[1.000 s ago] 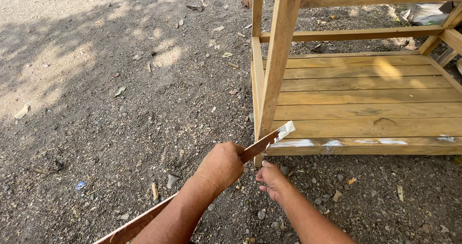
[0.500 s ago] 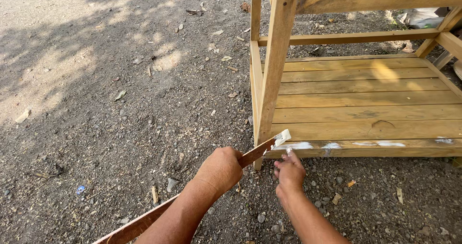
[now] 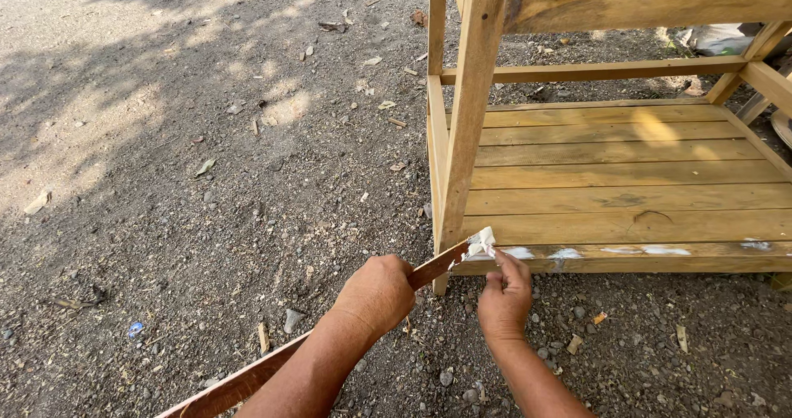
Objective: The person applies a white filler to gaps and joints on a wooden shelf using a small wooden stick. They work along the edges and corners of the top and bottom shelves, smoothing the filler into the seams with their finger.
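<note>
Left hand clamped on wood strip, its tip carrying white filler; right hand fingertips pinch some. Shelf front rail has several white patches, right stretch mostly bare

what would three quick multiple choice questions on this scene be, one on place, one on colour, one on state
1. Where is the right hand?
A. at the front rail of the wooden shelf
B. on the upper crossbar
C. flat on the gravel

2. What colour are the smears on the rail?
A. blue
B. white
C. black

3. How does the left hand stand?
A. open and empty
B. closed round a long wooden strip
C. pressed on the boards

Key: 1 A, its fingertips meet the rail beside the strip's tip; 2 B, pale white patches dot the rail; 3 B, its fingers wrap the strip.
</note>
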